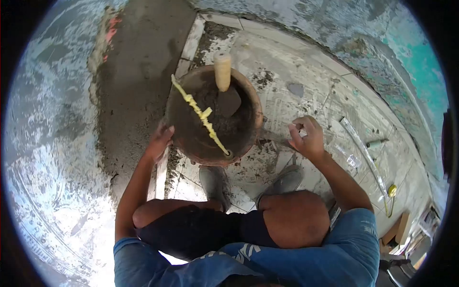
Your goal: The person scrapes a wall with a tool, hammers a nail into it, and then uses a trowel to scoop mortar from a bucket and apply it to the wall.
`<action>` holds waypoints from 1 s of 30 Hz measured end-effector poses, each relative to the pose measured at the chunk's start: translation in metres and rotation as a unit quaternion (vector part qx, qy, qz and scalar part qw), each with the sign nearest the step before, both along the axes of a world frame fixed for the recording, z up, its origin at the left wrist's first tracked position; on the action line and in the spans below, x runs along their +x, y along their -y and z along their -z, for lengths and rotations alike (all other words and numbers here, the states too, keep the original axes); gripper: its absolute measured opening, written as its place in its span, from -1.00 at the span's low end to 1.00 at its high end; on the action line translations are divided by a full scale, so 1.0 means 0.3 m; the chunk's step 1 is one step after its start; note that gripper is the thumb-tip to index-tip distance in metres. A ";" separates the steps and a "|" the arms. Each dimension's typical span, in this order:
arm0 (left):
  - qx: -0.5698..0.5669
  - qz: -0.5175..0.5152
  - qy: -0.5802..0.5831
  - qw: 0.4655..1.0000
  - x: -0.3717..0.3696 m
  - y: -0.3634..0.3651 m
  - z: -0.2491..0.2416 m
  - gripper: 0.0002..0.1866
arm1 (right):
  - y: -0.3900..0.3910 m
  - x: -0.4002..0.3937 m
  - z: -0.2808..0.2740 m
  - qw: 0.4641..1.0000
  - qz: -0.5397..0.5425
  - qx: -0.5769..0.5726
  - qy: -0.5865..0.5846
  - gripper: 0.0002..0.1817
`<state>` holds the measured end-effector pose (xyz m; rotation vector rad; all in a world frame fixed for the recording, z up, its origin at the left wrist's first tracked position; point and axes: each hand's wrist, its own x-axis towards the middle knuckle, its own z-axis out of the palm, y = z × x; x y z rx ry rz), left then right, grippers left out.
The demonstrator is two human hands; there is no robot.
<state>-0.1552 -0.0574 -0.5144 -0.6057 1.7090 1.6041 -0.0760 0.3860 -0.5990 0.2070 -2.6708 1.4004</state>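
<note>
Seemingly partway: mortar [141,62] lies spread at left, more in the bucket [258,112]; my left hand [158,143] opens beside it, my right [308,139] curls narrow, contents unclear.

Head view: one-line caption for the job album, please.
Left hand beside a bucket of mortar, wooden-handled trowel inside, yellow handle across; right hand off to the side.

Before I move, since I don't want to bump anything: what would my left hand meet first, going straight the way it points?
Likely the round tub, right by your left hand's fingers; whether they touch is unclear.
</note>
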 end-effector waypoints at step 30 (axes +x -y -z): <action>0.161 -0.108 -0.137 0.971 0.033 0.067 0.165 -0.35 | -0.334 0.099 -0.048 0.851 0.083 0.489 0.174 -0.68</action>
